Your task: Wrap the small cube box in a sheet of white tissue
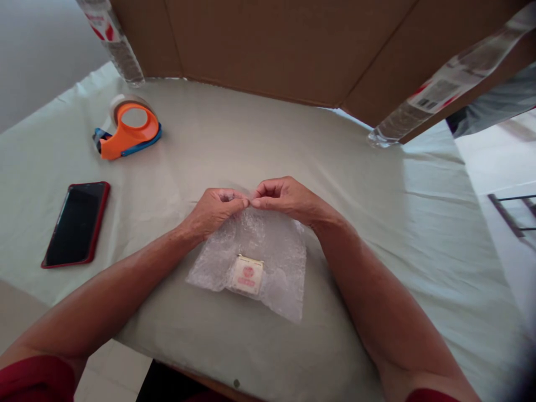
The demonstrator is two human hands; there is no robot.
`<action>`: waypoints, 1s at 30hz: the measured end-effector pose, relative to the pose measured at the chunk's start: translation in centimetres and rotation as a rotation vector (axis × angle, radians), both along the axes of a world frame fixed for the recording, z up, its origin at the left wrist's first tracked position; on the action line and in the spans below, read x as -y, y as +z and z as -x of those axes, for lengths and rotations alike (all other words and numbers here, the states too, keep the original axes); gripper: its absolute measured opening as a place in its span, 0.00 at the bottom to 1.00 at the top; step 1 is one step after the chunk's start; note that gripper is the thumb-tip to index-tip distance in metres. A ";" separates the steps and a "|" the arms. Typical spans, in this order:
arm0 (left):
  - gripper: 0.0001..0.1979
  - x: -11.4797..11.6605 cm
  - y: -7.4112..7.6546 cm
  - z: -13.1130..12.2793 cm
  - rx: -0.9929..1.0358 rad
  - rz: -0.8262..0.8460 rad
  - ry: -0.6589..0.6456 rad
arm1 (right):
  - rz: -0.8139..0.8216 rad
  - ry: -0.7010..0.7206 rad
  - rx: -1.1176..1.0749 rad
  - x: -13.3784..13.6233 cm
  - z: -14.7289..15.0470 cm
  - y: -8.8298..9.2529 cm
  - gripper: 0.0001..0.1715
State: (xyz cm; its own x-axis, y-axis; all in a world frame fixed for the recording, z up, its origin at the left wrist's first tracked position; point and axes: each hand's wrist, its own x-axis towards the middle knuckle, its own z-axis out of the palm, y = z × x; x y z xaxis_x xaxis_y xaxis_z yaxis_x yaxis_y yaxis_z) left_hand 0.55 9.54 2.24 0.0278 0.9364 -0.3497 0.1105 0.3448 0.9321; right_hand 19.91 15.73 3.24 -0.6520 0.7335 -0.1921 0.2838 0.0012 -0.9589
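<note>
Both hands meet mid-frame, left hand (214, 211) and right hand (285, 198) pinching the top edge of the bubble wrap (259, 251) with fingers curled tight. A small box (248, 275) sits under the wrap; phone (77, 223) and tape dispenser (128, 129) are off left.

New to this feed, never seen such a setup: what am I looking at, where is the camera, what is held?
No machine here: a person's two bare hands, seen from one camera worn on their head, looking down. The left hand and right hand meet fingertip to fingertip, pinching the far edge of a bubble wrap sheet. A small pale packet with red print lies on or inside the wrap. On the cloth-covered table, left, lie a red-cased phone and an orange tape dispenser. A cardboard box stands behind.
</note>
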 end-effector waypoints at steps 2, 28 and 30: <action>0.12 0.0 0.0 0.1 0.004 -0.002 -0.003 | 0.004 -0.015 -0.020 -0.1 0.3 -0.5 0.17; 0.11 -0.3 -0.2 0.1 0.067 -0.021 0.025 | 0.064 -0.009 -0.058 0.0 0.2 -1.1 0.18; 0.10 -0.3 -0.2 0.0 0.070 -0.021 0.036 | 0.073 -0.011 -0.043 0.1 0.1 -0.7 0.19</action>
State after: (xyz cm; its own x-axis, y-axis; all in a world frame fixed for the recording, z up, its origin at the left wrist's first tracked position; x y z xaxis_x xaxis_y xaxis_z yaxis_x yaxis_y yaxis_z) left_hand 0.56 9.82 2.00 0.0176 0.9444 -0.3283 0.0321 0.3277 0.9442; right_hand 19.85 15.63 2.52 -0.6532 0.7253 -0.2174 0.2418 -0.0723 -0.9676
